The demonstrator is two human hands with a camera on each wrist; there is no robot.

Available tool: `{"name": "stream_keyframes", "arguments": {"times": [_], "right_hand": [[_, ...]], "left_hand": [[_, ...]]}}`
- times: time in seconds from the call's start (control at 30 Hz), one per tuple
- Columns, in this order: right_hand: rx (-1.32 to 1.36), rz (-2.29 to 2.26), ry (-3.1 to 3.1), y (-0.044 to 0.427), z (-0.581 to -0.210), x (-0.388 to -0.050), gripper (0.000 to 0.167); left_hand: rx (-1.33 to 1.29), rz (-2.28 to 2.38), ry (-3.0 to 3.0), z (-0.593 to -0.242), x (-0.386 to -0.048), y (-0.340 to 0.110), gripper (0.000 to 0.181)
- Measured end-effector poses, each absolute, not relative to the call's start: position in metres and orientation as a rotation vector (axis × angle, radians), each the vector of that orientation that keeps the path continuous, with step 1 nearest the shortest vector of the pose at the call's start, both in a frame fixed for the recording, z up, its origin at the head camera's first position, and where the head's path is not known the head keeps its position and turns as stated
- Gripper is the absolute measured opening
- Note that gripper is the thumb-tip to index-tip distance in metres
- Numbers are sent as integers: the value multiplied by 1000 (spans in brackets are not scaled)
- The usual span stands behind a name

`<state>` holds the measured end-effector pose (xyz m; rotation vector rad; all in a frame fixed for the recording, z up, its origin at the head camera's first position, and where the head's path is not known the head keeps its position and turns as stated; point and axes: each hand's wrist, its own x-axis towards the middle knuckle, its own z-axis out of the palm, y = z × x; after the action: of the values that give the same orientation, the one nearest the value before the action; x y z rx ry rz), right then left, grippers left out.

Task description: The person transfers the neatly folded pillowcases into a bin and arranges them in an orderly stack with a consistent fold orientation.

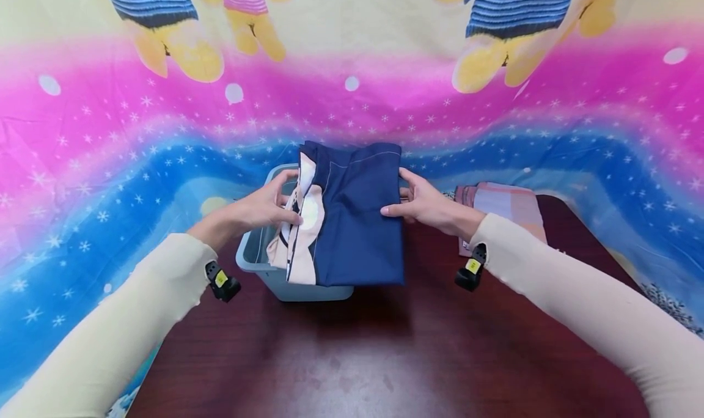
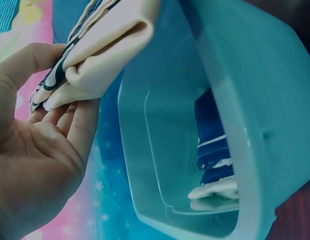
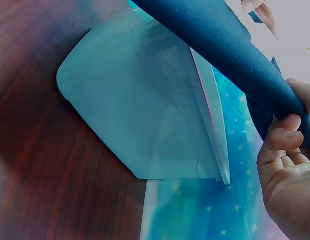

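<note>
A folded navy cloth (image 1: 360,222) with a cream patterned edge (image 1: 305,247) is held up between both hands, in front of and above a light blue bin (image 1: 313,293). The left hand (image 1: 264,205) pinches its cream side, thumb in front; in the left wrist view the left hand (image 2: 45,135) grips the layered folds (image 2: 102,55). At the other side the right hand (image 1: 429,204) pinches the navy edge, also seen with the right hand (image 3: 295,170) in the right wrist view. Inside the bin (image 2: 165,150) lie folded navy (image 2: 211,135) and white cloths.
A folded pink and grey checked cloth (image 1: 508,207) lies on the dark red-brown table (image 1: 374,369) at the right rear. Behind the table hangs a colourful printed sheet (image 1: 352,112) with bears and snowflakes. Black wrist devices sit on both sleeves.
</note>
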<state>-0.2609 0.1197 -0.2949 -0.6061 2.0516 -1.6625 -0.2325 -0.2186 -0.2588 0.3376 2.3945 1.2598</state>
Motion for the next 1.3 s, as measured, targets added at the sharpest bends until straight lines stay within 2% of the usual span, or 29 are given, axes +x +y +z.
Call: {"name": "stream_keyframes", "arguments": {"times": [0.3, 0.87, 1.3], "right_hand": [[-613, -1685, 2041, 102, -293, -267, 87], [-525, -1745, 2053, 69, -288, -282, 97], [-549, -1756, 2082, 47, -280, -289, 89]], "left_hand": [[361, 1190, 2409, -252, -240, -234, 96], [307, 1085, 2532, -236, -247, -252, 100], [334, 1031, 2617, -228, -256, -264, 99]]}}
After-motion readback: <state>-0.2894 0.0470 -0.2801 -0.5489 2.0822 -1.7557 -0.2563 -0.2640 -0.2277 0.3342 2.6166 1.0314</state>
